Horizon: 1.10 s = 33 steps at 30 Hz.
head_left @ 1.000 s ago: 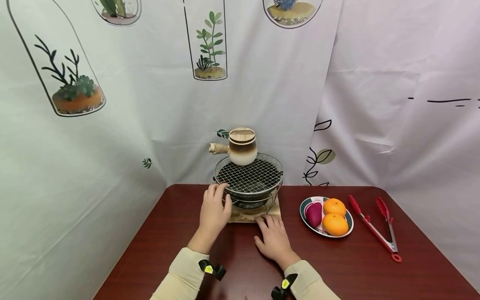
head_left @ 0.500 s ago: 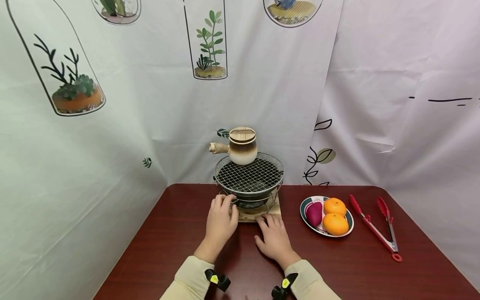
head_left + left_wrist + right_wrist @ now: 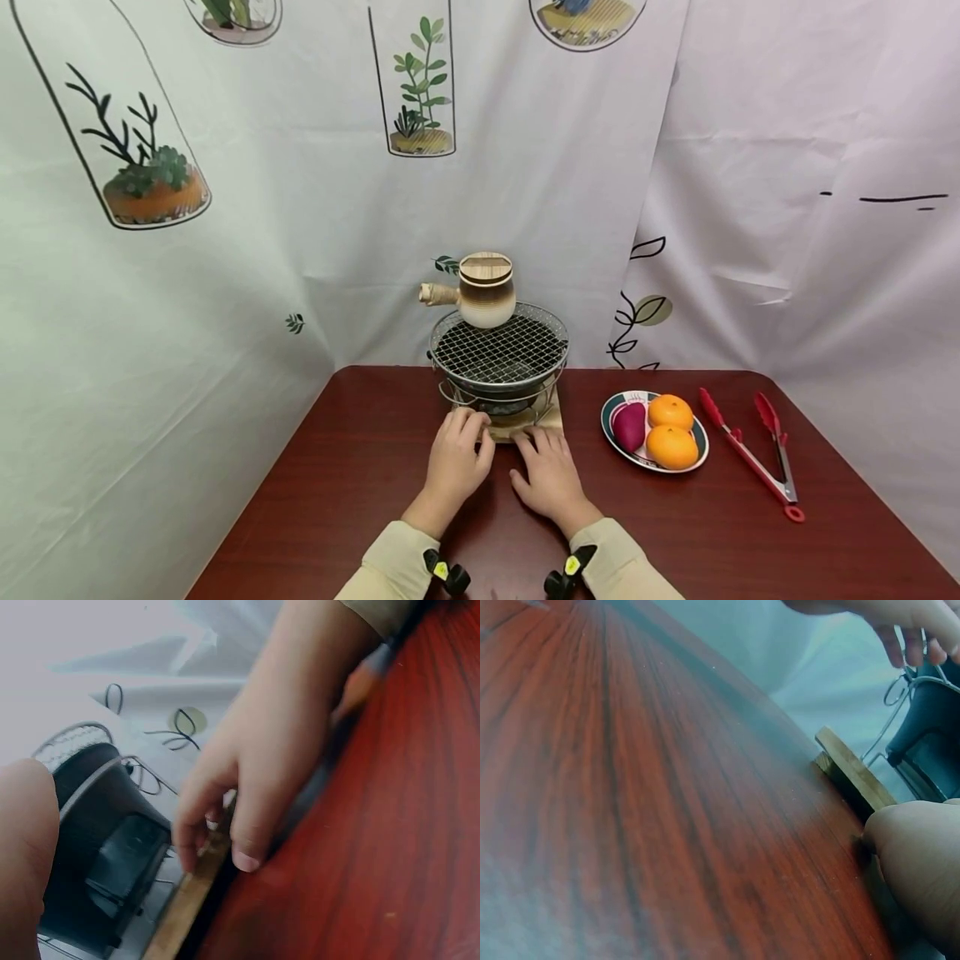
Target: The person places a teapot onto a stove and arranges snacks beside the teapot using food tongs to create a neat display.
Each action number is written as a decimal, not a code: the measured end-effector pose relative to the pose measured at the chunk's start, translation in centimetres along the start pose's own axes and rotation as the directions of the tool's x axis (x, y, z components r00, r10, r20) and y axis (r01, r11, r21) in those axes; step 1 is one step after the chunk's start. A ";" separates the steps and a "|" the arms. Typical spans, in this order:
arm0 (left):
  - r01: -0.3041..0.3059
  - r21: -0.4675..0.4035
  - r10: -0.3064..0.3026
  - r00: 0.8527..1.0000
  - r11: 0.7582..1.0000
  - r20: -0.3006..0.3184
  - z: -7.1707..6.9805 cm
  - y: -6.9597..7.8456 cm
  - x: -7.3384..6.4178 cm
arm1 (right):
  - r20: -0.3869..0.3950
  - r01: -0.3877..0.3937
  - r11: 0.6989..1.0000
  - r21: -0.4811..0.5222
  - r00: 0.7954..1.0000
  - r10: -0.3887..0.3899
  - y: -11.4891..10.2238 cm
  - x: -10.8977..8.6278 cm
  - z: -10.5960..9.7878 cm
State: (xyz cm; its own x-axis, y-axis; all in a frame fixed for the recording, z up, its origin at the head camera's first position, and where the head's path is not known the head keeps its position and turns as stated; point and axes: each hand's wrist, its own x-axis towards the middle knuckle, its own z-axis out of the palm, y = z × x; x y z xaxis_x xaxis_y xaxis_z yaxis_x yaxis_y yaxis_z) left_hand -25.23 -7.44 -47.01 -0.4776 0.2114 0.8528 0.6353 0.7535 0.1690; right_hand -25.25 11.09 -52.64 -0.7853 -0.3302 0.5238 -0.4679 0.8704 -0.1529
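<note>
A round tabletop grill with a wire mesh top stands on a wooden board. On the back of its mesh sits a small clay pot, brown fading to white, with a wooden lid and a side handle. My right hand rests its fingertips on the board's front edge. Its thumb lies apart in front of the board, by the tabletop. My left hand hovers at the board's front left, fingers slightly bent and holding nothing. In the right wrist view the left hand is raised above board level.
To the right, a plate with a green rim bears two oranges and a purple oval item. Red-tipped tongs lie spread beside it. A printed white curtain hangs behind the dark red table.
My left hand has come down and right from the grill's left rim to the board's front left. The right hand stays at the board's edge; grill and pot stay put.
</note>
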 end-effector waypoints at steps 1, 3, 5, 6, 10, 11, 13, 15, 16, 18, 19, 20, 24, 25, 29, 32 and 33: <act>-0.005 0.002 0.005 1.000 1.000 0.001 0.2 0.0 -0.1 | 0.000 0.000 1.000 0.001 1.000 0.000 0.0 0.0 0.0; -0.016 0.008 0.016 1.000 1.000 0.002 0.7 -0.1 -0.4 | -0.001 -0.001 1.000 0.002 1.000 0.001 0.0 0.0 0.1; -0.016 0.016 0.016 1.000 1.000 0.012 1.2 -0.2 -0.6 | -0.001 -0.003 1.000 0.001 1.000 0.003 0.1 0.0 0.1; -0.014 0.024 0.013 1.000 1.000 0.021 1.4 -0.2 -0.7 | 0.000 -0.004 1.000 -0.001 1.000 0.004 0.1 0.0 0.1; 0.024 0.056 -0.030 0.995 0.998 0.100 1.9 -0.4 -1.2 | 0.004 -0.007 1.000 -0.011 1.000 0.007 0.1 0.0 0.1; 0.034 0.066 -0.042 0.992 0.997 0.120 2.0 -0.4 -1.3 | 0.006 -0.007 1.000 -0.011 1.000 0.007 0.1 0.0 0.1; 0.057 0.076 -0.069 0.985 0.995 0.157 2.1 -0.4 -1.4 | 0.009 -0.008 1.000 -0.014 1.000 0.008 0.2 0.0 0.1; 0.079 0.079 -0.092 0.978 0.994 0.189 2.2 -0.6 -1.6 | 0.003 -0.004 1.000 -0.016 1.000 0.004 0.2 0.0 0.1; 0.086 0.081 -0.101 0.974 0.993 0.203 2.3 -0.8 -1.6 | 0.000 -0.002 1.000 -0.016 1.000 0.002 0.1 0.0 0.1; 0.094 0.087 -0.111 0.968 0.992 0.227 2.5 -1.1 -1.8 | -0.006 0.001 1.000 -0.016 1.000 -0.001 0.0 0.1 0.1; 0.094 0.090 -0.113 0.965 0.992 0.238 2.6 -1.3 -1.9 | -0.007 0.004 1.000 -0.016 1.000 -0.004 0.0 0.1 0.2; 0.091 0.093 -0.111 0.963 0.992 0.245 2.8 -1.5 -2.0 | -0.009 0.007 1.000 -0.016 1.000 -0.007 -0.1 0.1 0.2; 0.087 0.113 -0.115 0.957 0.990 0.265 3.2 -2.0 -2.4 | 0.008 0.015 1.000 -0.015 1.000 -0.015 -0.2 0.1 0.2; 0.094 0.114 -0.122 0.955 0.989 0.270 3.2 -2.0 -2.4 | 0.011 0.015 1.000 -0.016 1.000 -0.015 -0.2 0.1 0.2; 0.131 0.130 -0.164 0.941 0.983 0.295 3.5 -1.8 -2.4 | 0.005 0.007 1.000 -0.020 1.000 -0.007 -0.1 0.0 0.2; 0.154 0.138 -0.191 0.930 0.978 0.314 3.7 -1.7 -2.5 | 0.003 0.007 1.000 -0.020 1.000 -0.007 0.0 0.0 0.1; 0.157 0.138 -0.194 0.928 0.978 0.318 3.8 -1.7 -2.6 | 0.006 0.009 1.000 -0.018 1.000 -0.008 0.0 -0.1 0.1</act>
State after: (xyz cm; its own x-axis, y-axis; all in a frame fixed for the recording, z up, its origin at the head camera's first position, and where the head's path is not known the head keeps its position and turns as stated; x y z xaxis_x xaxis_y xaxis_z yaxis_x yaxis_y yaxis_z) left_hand -27.41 -6.88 -51.36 -0.7596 0.2477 0.6014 0.4623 0.8560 0.2314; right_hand -25.22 11.09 -52.72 -0.7836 -0.3395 0.5202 -0.4670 0.8742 -0.1329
